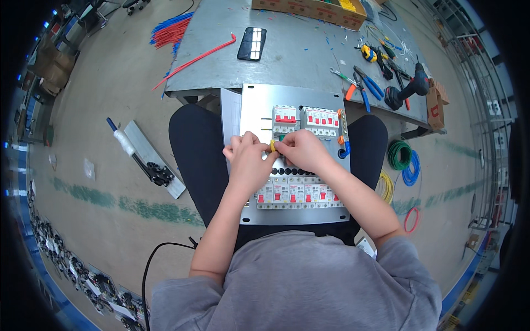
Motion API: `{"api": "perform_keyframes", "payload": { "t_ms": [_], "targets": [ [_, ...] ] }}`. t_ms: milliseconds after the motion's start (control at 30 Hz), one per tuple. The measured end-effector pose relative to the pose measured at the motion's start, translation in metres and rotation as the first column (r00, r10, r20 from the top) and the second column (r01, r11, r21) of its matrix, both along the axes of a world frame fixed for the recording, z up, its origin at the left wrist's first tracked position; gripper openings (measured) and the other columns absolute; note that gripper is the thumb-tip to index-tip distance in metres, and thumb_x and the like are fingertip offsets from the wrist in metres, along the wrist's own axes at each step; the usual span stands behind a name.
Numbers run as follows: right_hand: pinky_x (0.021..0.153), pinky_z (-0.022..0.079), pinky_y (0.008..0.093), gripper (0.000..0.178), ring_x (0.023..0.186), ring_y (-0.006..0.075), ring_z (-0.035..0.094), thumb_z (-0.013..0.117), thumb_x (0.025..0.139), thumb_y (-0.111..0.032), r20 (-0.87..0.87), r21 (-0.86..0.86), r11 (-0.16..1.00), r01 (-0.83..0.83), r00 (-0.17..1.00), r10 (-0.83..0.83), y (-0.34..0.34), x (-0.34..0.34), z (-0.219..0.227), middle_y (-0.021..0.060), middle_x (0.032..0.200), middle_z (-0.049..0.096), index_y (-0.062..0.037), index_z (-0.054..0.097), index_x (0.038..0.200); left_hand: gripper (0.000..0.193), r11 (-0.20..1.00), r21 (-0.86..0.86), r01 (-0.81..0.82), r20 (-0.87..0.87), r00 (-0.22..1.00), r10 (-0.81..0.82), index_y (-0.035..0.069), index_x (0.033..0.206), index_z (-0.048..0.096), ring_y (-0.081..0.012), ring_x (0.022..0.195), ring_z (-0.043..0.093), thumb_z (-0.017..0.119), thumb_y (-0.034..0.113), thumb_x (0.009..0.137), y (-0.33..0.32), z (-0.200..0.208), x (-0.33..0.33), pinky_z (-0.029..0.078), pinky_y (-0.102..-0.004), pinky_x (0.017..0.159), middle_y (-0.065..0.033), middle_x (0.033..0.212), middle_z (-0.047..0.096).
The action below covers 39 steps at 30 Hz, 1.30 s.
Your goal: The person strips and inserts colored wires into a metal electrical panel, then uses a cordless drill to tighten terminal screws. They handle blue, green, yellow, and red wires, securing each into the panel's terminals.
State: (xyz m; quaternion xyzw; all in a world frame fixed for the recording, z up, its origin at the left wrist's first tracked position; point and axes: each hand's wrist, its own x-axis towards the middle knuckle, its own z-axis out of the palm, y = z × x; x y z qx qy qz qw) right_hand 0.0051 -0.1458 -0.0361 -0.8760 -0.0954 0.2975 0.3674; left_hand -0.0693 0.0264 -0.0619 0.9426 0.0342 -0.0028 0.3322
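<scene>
A grey metal panel [256, 99] rests across my lap against the table edge. It carries a breaker with a red lever [285, 117], a group of small breakers [321, 118] and a lower row of breakers [295, 193]. Over the panel's middle, my left hand [248, 160] and my right hand [303, 149] meet with fingertips pinched around a short yellow wire [273, 145]. Its ends are hidden by the fingers. Below the hands runs a row of black round holes [292, 171]. Blue and orange wires [343, 144] line the panel's right edge.
On the grey table [298, 60] lie a phone [252, 44], a red wire [201, 59], pliers [369, 83] and a cordless drill [408, 88]. A cardboard box [326, 12] stands at the back. Wire coils [399, 155] and a long-handled tool [144, 157] lie on the floor.
</scene>
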Motion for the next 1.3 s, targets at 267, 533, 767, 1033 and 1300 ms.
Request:
{"api": "perform_keyframes", "payload": {
  "t_ms": [267, 533, 767, 1033, 1300],
  "targets": [
    [0.073, 0.058, 0.0405, 0.036, 0.075, 0.0302, 0.074, 0.072, 0.098, -0.034, 0.063, -0.002, 1.000, 0.001, 0.998, -0.001, -0.006, 0.003, 0.003, 0.0169, 0.081, 0.077, -0.0001, 0.081, 0.093, 0.028, 0.994, 0.058, 0.088, -0.191, 0.979, -0.076, 0.008, 0.104, 0.087, -0.0284, 0.115, 0.051, 0.084, 0.031, 0.089, 0.005, 0.004, 0.024, 0.027, -0.0465, 0.106, -0.0078, 0.106, 0.066],
    [0.071, 0.057, 0.0413, 0.035, 0.074, 0.0317, 0.074, 0.070, 0.099, -0.033, 0.078, 0.018, 1.000, -0.019, 0.997, 0.018, -0.008, 0.004, 0.003, 0.0166, 0.082, 0.077, 0.0000, 0.080, 0.094, 0.025, 0.993, 0.083, 0.080, -0.192, 0.979, -0.062, 0.004, 0.102, 0.086, -0.0294, 0.115, 0.051, 0.082, 0.027, 0.091, -0.006, 0.001, 0.026, 0.027, -0.0480, 0.105, -0.0091, 0.107, 0.068],
    [0.069, 0.056, 0.0404, 0.034, 0.072, 0.0306, 0.072, 0.070, 0.099, -0.031, 0.095, 0.045, 0.999, -0.029, 0.995, 0.024, -0.014, 0.006, 0.000, 0.0165, 0.081, 0.076, 0.0008, 0.079, 0.094, 0.022, 0.995, 0.090, 0.032, -0.052, 0.998, -0.028, 0.004, 0.097, 0.086, -0.0285, 0.112, 0.052, 0.082, 0.024, 0.089, -0.010, -0.008, 0.016, 0.029, -0.0486, 0.104, -0.0083, 0.105, 0.068],
    [0.067, 0.055, 0.0407, 0.034, 0.070, 0.0299, 0.071, 0.071, 0.099, -0.031, 0.100, 0.060, 0.998, -0.019, 0.995, 0.013, -0.016, 0.006, 0.002, 0.0162, 0.080, 0.075, 0.0015, 0.077, 0.091, 0.021, 0.993, 0.121, -0.001, -0.022, 1.000, 0.004, 0.003, 0.092, 0.085, -0.0265, 0.110, 0.055, 0.082, 0.023, 0.088, -0.013, -0.010, 0.015, 0.031, -0.0468, 0.103, -0.0071, 0.098, 0.070],
    [0.068, 0.055, 0.0410, 0.034, 0.071, 0.0302, 0.071, 0.070, 0.100, -0.031, 0.107, 0.039, 0.999, -0.031, 0.994, 0.027, -0.017, 0.007, 0.004, 0.0157, 0.079, 0.075, 0.0008, 0.077, 0.089, 0.021, 0.994, 0.103, -0.024, 0.007, 1.000, 0.024, 0.004, 0.085, 0.084, -0.0261, 0.107, 0.056, 0.081, 0.025, 0.085, -0.013, -0.012, 0.017, 0.032, -0.0464, 0.102, -0.0055, 0.094, 0.071]
  ]
}}
